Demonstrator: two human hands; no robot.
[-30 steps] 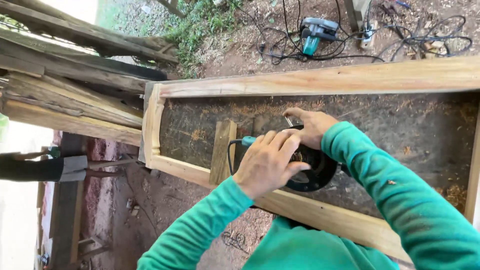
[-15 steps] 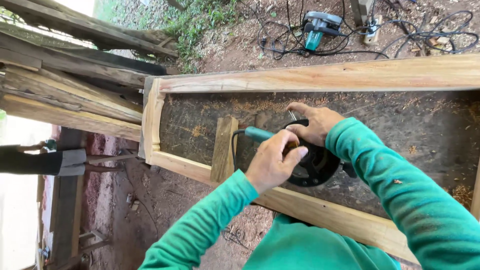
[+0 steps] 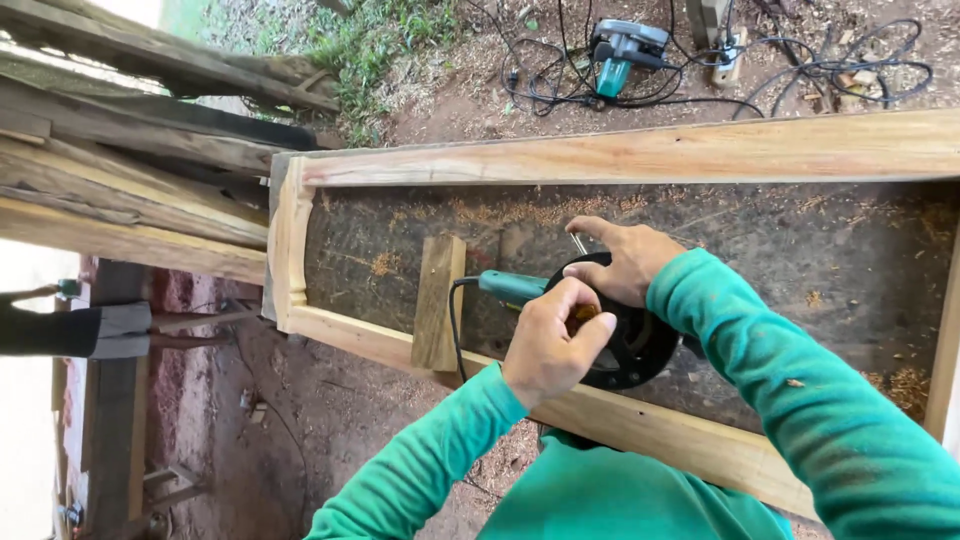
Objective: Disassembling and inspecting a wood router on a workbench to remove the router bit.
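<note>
A teal power tool (image 3: 515, 287) with a round black base (image 3: 640, 345) rests on the near rail of a pale wooden frame (image 3: 640, 155), which lies on a dark, sawdust-strewn bench top. My left hand (image 3: 552, 345) has its fingers pinched together on top of the tool's black base, over a small brownish part. My right hand (image 3: 625, 258) lies on the far side of the tool, fingers curled by a thin metal pin. Both arms wear green sleeves.
A short wooden block (image 3: 437, 302) lies inside the frame, left of the tool. A teal circular saw (image 3: 622, 50) and tangled black cords (image 3: 830, 65) lie on the ground beyond. Weathered planks (image 3: 140, 170) are stacked at the left.
My left hand has lifted off the tool's body and now pinches at the top of the black base. The teal handle shows more. The right hand stays by the tool.
</note>
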